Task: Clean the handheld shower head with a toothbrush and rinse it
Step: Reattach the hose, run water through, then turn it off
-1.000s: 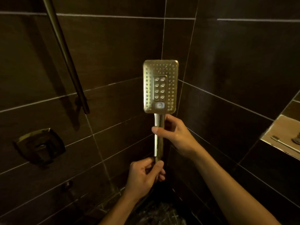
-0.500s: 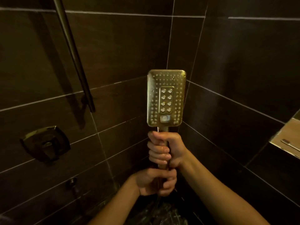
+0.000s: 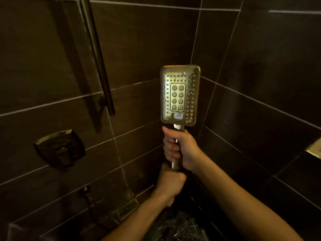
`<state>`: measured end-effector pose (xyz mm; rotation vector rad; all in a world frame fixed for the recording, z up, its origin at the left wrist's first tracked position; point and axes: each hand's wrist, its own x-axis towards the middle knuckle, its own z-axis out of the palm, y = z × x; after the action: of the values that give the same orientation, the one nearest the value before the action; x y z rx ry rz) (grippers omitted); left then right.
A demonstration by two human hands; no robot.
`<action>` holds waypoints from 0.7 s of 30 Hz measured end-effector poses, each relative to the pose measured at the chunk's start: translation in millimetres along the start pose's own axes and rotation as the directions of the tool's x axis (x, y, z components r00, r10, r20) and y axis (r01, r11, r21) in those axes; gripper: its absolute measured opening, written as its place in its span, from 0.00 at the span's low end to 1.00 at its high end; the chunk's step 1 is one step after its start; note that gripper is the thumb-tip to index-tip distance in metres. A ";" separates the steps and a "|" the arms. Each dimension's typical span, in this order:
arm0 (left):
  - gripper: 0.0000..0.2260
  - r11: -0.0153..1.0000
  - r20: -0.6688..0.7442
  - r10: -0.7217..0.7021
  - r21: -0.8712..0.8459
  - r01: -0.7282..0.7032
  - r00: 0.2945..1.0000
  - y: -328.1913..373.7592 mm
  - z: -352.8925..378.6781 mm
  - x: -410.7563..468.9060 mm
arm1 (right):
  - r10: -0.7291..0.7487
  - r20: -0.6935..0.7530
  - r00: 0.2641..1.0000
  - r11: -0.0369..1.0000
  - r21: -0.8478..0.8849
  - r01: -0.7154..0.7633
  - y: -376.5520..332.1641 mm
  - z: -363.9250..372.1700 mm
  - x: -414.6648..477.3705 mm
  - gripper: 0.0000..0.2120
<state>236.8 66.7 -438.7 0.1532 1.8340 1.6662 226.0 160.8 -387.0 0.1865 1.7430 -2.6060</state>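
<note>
A rectangular metal shower head (image 3: 180, 94) stands upright in front of the tiled corner, its nozzle face toward me, wet with droplets. My right hand (image 3: 180, 148) is wrapped around its handle just below the head. My left hand (image 3: 171, 184) grips the bottom end of the handle, where the hose joins, directly under the right hand. The hose itself is hidden in the dark below. No toothbrush is in view.
A slanted metal slide bar (image 3: 97, 54) runs down the left wall. Below it sits a square valve handle (image 3: 60, 148) and a small wall outlet (image 3: 85, 189). A lit niche ledge (image 3: 314, 148) shows at the right edge. A floor drain (image 3: 125, 209) lies low.
My right hand has closed fully around the handle, and my left hand has slid up against it. The view has shifted left, so the niche ledge is nearly out of sight.
</note>
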 end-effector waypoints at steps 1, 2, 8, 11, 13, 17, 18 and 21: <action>0.14 1.000 -0.036 0.002 0.006 -0.002 0.999 0.5 -3.8 3.0 | -0.028 -0.071 0.997 1.000 -0.013 0.027 1.8 6.4 3.5 0.21; 0.13 1.000 -0.068 -0.004 0.018 0.005 0.998 1.3 -7.2 6.3 | -0.052 -0.137 0.989 0.999 -0.023 0.049 4.0 11.9 7.0 0.21; 0.07 0.992 -0.137 0.019 0.124 -0.001 0.990 1.7 -28.5 27.6 | -0.115 -0.405 0.907 0.993 -0.080 0.091 16.8 34.5 24.8 0.19; 0.06 0.992 -0.121 -0.033 0.119 0.047 0.992 -3.2 -39.8 36.5 | -0.107 -0.428 0.897 0.993 -0.088 0.076 20.9 42.1 32.3 0.18; 0.05 0.992 -0.055 -0.044 0.113 0.050 0.998 -6.2 -48.0 35.7 | -0.079 -0.402 0.912 0.995 -0.089 0.047 23.3 44.1 33.8 0.17; 0.14 0.992 0.272 -0.028 0.128 -0.007 0.962 -13.7 -84.1 34.3 | -0.072 -0.399 0.914 0.994 -0.108 0.031 31.2 44.7 36.5 0.14; 0.17 0.992 0.313 -0.035 0.126 -0.005 0.949 -17.8 -98.1 37.4 | -0.081 -0.425 0.901 0.991 -0.132 0.026 33.3 42.6 35.9 0.13; 0.21 0.991 0.254 -0.051 0.132 0.018 0.966 -31.3 -148.9 60.4 | -0.122 -0.508 0.853 0.965 -0.263 -0.018 39.1 26.8 40.0 0.12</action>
<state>121.5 -36.0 -492.9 0.3736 1.7346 1.4302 186.2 123.8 -416.8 0.9337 2.2491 -2.4744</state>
